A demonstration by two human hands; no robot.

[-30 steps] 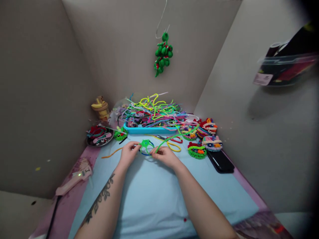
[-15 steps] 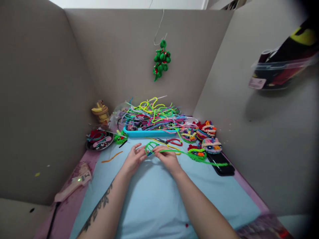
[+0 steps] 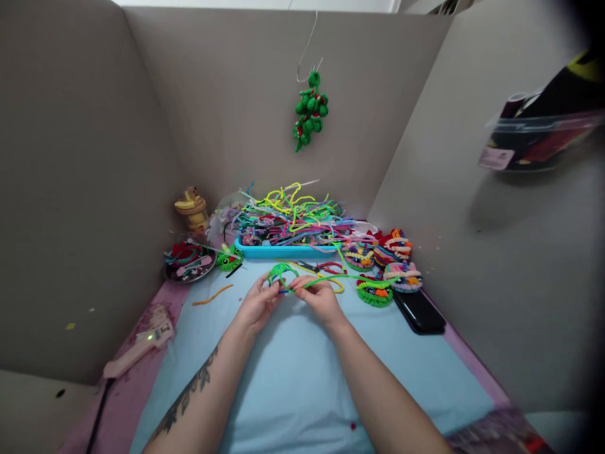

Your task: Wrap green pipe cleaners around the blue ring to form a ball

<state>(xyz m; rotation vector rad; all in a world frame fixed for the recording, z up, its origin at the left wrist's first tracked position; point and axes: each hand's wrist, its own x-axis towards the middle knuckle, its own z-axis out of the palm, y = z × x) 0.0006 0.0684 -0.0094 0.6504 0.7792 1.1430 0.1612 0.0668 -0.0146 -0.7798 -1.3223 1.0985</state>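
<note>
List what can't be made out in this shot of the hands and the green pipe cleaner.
Head view only:
- Fingertips of the left hand and right hand: curled around the green pipe cleaner piece, so the exact grip is hidden.
- Blue part under that piece: too small to identify.
- Pipe cleaner pile: hides the blue tray's inside.
- Container on the right wall: blurred.

I can't read any words or nos. here. There's a pale label [image 3: 493,158] on the clear box [image 3: 543,135] up on the right wall, but it's too blurry for me to make out. The glue gun [image 3: 139,343] shows a small green light, no letters I can read.
</note>
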